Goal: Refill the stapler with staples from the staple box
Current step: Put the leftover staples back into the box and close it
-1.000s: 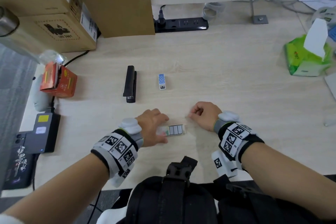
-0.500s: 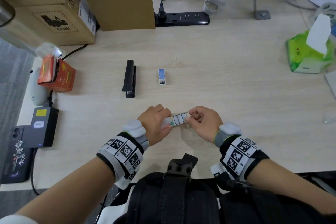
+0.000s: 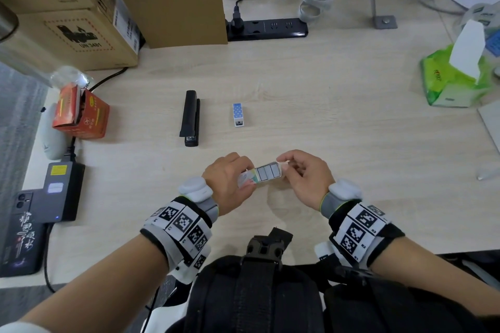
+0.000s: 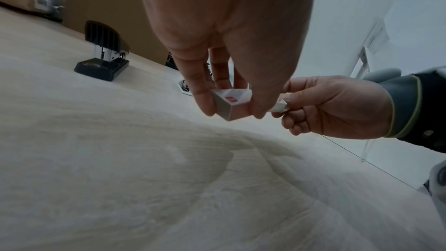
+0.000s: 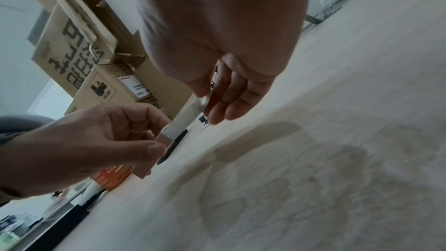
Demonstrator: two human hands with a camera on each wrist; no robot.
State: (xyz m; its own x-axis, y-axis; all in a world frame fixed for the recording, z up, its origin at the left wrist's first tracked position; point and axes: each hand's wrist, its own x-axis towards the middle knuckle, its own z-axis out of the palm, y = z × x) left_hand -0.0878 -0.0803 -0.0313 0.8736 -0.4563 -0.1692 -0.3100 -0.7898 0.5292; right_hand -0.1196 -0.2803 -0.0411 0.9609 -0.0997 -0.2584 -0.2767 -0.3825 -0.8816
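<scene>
Head view, near to far: a black harness (image 3: 259,292) filled the lower edge, with both forearms in marker-printed wristbands above it. Over the near part of the pale worktop (image 3: 351,130), the left hand (image 3: 230,178) and right hand (image 3: 305,178) held a small staple box (image 3: 261,175) between them, raised off the surface. The left hand gripped the box's left end, thumb on one side and fingers (image 4: 205,100) on the other. The right hand pinched the white flap (image 4: 280,106) at the box's right end between thumb and fingertips, the other fingers curled; whether the flap was fully open could not be told.

Farther back, the closed black stapler (image 3: 190,117) lay flat on the worktop, well apart from the hands. Just right of it stood a small blue dotted box (image 3: 238,115).

At left were a grey power bank (image 3: 63,192), a phone (image 3: 20,232) and an orange carton (image 3: 81,113). At right stood a green tissue pack (image 3: 454,81). Along the far edge lay cardboard boxes (image 3: 81,21) and a black power strip (image 3: 267,28).
</scene>
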